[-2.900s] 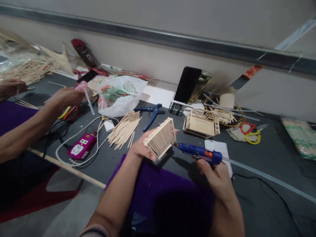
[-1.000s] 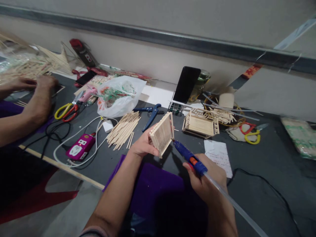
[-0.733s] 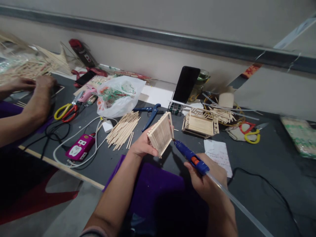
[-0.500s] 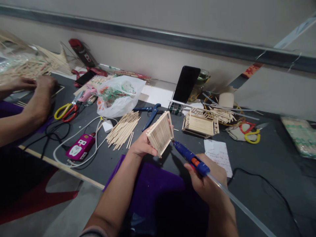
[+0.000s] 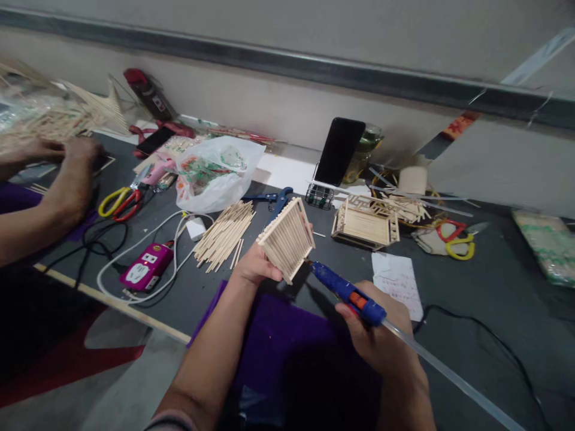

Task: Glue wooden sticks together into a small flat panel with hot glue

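My left hand (image 5: 259,263) grips a small slatted panel of wooden sticks (image 5: 287,242), tilted up above the table; the fingers behind it are mostly hidden. In my right hand (image 5: 381,323) is a blue hot glue gun (image 5: 344,290) with an orange part and a long clear glue stick (image 5: 444,365) out of its back. The gun's nozzle is at the panel's lower right edge; whether it touches, I cannot tell. Left of the panel lies a pile of loose wooden sticks (image 5: 227,233). A small box built of sticks (image 5: 366,224) stands to the right.
A blue cutter tool (image 5: 281,200) lies behind the panel, near a phone (image 5: 339,152) on a wire stand. Scissors (image 5: 458,242), a written paper (image 5: 398,281), a plastic bag (image 5: 220,173) and a purple power adapter (image 5: 146,266) lie around. Another person's hands (image 5: 76,149) work at far left.
The panel and my left hand have shifted slightly left. The glue gun has followed leftward and slightly down, its nozzle staying at the panel's lower right edge.
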Tool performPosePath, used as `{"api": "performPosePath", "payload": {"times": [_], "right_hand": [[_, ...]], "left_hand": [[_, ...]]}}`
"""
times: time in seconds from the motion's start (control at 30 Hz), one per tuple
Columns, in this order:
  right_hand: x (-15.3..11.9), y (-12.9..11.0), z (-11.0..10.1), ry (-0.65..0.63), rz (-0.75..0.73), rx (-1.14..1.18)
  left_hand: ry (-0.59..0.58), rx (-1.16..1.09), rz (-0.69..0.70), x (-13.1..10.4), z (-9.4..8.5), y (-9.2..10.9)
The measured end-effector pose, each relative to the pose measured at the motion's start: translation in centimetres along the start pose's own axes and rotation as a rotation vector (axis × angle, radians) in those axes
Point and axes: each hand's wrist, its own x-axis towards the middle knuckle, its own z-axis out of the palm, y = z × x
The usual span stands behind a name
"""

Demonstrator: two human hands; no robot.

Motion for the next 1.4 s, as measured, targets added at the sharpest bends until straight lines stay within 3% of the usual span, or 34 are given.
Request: {"api": "performPosePath", "payload": {"times": [0.2, 0.7, 0.93, 1.4], "right_hand": [[0.01, -0.08, -0.08, -0.022, -0.01, 0.055], [-0.05, -0.15, 0.05, -0.044, -0.043, 0.136], [-0.07, -0.07, 0.2, -0.047, -0.048, 0.166], [0.01, -0.15, 0.22, -0.106, -0.057, 0.292]], "left_hand": [[-0.035, 0.001, 0.018, -0.02, -0.28, -0.12], [0.069, -0.008, 0.064, 0.02, 0.06, 0.07], [0.013, -0.005, 0.076, 0.01, 0.02, -0.07], [0.13, 0.028, 0.059, -0.01, -0.25, -0.15]]}}
